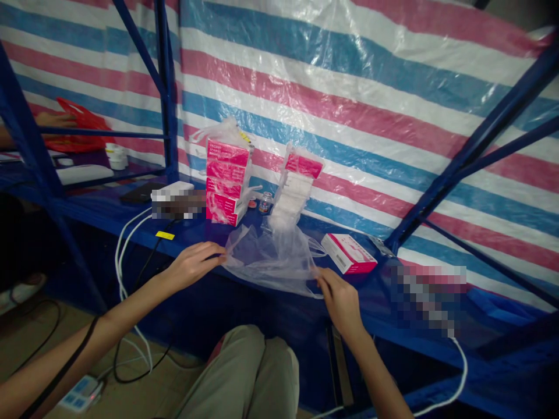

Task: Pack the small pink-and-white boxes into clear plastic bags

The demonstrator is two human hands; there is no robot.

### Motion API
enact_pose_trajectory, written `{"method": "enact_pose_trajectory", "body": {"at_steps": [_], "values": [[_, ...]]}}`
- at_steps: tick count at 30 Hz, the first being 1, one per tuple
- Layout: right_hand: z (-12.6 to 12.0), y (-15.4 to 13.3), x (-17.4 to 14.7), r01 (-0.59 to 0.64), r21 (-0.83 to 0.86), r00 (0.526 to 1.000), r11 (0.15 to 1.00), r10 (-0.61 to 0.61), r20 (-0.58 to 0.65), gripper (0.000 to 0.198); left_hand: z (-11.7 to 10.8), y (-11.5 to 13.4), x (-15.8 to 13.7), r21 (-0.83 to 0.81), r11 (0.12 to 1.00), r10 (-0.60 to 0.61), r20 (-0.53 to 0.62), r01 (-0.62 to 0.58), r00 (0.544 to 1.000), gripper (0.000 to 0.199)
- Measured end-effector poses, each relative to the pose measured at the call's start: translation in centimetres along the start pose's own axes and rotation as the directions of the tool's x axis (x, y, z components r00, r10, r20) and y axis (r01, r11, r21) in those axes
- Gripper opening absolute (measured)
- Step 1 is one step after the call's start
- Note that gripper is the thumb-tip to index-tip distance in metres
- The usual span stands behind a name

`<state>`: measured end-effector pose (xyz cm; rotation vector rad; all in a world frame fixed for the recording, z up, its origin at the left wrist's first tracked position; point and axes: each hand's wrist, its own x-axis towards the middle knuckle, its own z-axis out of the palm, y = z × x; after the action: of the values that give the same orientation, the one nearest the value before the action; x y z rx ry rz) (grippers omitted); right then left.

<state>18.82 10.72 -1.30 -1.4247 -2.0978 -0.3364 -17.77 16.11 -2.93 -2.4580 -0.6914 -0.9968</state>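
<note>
A striped plastic sheet [332,87] hangs behind the blue worktop [194,230]. A thin bag [229,127] holds stacked pink boxes [227,166]. The left hand [195,262] and right hand [341,298] pinch a see-through bag [273,259] at the front edge.

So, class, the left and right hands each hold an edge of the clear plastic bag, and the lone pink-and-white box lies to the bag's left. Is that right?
Not quite: the lone pink-and-white box lies to the bag's right, as the head view shows. The left hand and right hand do each hold an edge of the clear plastic bag.
</note>
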Motion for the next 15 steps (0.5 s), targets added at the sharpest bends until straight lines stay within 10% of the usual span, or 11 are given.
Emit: {"method": "enact_pose_trajectory", "body": {"at_steps": [9, 15], "values": [[-0.3, 3.9, -0.2, 0.261, -0.345, 0.965, 0.902, -0.233, 0.120, 0.052, 1.4, -1.4, 0.9, 0.061, 0.995, -0.081, 0.077, 0.076, 0.994, 0.021], [-0.9, 3.3, -1.1, 0.170, -0.091, 0.960, 0.981, -0.144, 0.239, 0.038, 0.2, -1.2, 1.6, -0.142, 0.963, -0.207, 0.162, 0.230, 0.965, 0.043]]}}
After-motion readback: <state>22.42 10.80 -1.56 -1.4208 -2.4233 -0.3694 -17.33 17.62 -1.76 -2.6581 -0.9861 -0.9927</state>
